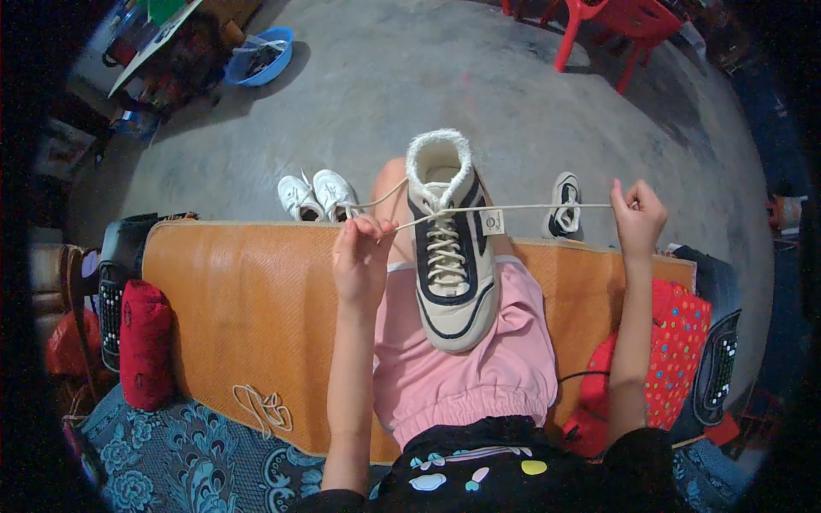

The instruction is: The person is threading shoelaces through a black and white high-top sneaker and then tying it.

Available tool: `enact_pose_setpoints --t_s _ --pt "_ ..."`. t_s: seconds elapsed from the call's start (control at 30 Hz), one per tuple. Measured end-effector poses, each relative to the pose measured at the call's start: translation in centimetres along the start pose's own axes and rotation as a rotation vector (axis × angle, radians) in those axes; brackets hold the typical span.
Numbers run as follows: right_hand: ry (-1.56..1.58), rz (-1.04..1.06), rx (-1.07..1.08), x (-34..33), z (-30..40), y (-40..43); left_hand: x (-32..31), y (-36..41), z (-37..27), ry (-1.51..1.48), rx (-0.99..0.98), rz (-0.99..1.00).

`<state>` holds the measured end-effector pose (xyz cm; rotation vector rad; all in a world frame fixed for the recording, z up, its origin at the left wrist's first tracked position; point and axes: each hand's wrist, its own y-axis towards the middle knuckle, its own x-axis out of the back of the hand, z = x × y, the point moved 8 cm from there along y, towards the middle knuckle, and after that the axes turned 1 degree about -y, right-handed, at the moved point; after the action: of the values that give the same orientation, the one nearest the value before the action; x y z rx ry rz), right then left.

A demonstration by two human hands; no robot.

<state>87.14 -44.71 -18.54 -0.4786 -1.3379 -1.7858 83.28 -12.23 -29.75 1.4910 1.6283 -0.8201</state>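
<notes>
A beige and black high-top sneaker (457,308) with a fleecy lining rests on my lap, its toe towards me. Its beige shoelace (532,207) is laced up the tongue and crosses at the top. My left hand (362,247) pinches the lace close to the shoe's left side, and a slack part loops back to the collar. Out to the right, my right hand (641,215) grips the other part, which runs straight and taut. A paper tag (493,222) hangs at the shoe's side.
A loose shoelace (264,407) lies on the orange mat (250,308). White shoes (321,195) and a matching sneaker (565,204) stand on the floor. A red bolster (146,345) and a red floral cloth item (680,353) flank me. Beyond are a blue basin (272,70) and red plastic chair (571,38).
</notes>
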Motion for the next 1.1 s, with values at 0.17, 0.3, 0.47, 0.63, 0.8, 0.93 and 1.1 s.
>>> enact_pose_setpoints --t_s 0.17,0.3,0.47,0.63,0.8,0.93,1.1 --pt "-0.123 -0.092 0.124 -0.8 -1.6 -1.1 1.2 0.1 -0.5 -0.055 -0.022 -0.082" --pt "-0.116 -0.039 0.079 -1.8 -2.5 -1.5 1.8 0.3 -0.5 -0.008 -0.019 -0.229" --pt "-0.067 0.266 0.234 -6.2 0.9 -2.3 1.1 2.6 -2.4 0.252 0.031 -0.225" --pt "0.611 0.345 0.176 -6.9 10.6 -3.1 3.5 2.5 -5.5 0.722 -0.268 -0.573" --pt "0.668 0.343 0.262 -7.7 15.1 -3.9 -5.6 0.0 -1.5 1.422 -0.427 0.18" --pt "0.644 0.277 0.312 -7.6 14.9 -4.3 -6.6 0.2 -0.2 1.496 -0.446 0.212" --pt "0.698 0.306 0.203 -8.1 13.6 -4.2 -6.8 1.2 0.6 1.552 -0.322 0.448"
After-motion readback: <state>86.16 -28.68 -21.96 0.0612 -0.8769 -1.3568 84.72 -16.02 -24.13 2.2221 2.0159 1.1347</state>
